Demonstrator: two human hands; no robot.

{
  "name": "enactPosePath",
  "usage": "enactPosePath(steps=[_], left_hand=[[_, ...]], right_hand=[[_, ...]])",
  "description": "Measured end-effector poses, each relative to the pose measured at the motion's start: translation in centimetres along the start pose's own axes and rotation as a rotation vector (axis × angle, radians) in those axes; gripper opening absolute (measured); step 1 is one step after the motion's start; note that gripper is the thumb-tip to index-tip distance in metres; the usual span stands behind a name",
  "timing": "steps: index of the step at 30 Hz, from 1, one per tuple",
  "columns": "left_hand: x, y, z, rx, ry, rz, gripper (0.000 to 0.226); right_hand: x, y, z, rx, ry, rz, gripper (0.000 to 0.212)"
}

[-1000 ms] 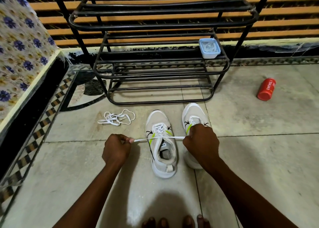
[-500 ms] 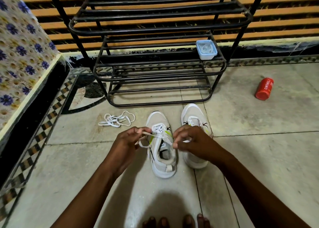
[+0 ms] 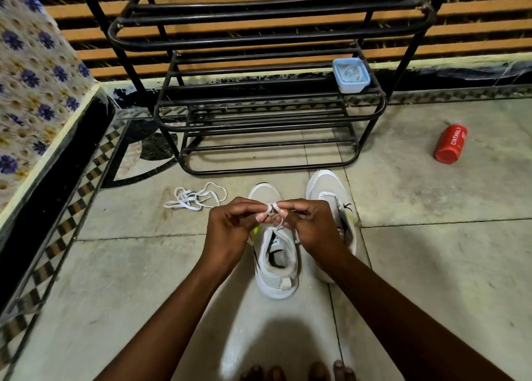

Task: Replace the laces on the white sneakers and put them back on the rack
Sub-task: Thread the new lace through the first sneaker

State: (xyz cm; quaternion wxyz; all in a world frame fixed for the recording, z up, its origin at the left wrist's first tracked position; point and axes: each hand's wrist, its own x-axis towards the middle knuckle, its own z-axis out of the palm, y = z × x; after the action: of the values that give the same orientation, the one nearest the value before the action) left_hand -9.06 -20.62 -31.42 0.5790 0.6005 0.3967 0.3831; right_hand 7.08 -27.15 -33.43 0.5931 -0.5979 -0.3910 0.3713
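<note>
On floor, two sneakers, left hand, right hand pinching one lace

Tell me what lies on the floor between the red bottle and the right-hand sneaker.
Nothing: in the head view, bare tiled floor runs from the red bottle to the right-hand sneaker, crossed only by a tile joint.

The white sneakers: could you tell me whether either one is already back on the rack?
No, both white sneakers stand side by side on the floor in front of the black rack, whose shelves hold only a small blue container.
</note>
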Motion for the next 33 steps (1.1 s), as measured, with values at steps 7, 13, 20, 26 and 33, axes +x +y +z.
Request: enactPosePath(steps=[7,13,20,26,33], left_hand=[[-0.3,0.4,0.4,0.037,-0.037,-0.02,0.016],[-0.3,0.5,0.5,0.116,-0.02,-0.03,0.042],[-0.4,0.8,0.6,0.09,-0.025,-0.033,0.018],[-0.2,0.7,0.6,0.083,-0.018,-0.035,0.012],[0.4,0.0,-1.5,0.337,0.043,0.017,0.018]], right_hand=[[0.5,0.2,0.5,-0.134,0.0,-0.109,0.027],[-0.3,-0.7,0.2,-0.158,-0.073,-0.189,0.015],[-0.7,-1.1,-0.3,-0.186,-0.115,-0.231,0.013],[-0.6,-0.7,-0.4,-0.186,-0.109,-0.216,0.002],[-0.5,-0.6,-1.9,-0.31,0.126,-0.238,0.007]])
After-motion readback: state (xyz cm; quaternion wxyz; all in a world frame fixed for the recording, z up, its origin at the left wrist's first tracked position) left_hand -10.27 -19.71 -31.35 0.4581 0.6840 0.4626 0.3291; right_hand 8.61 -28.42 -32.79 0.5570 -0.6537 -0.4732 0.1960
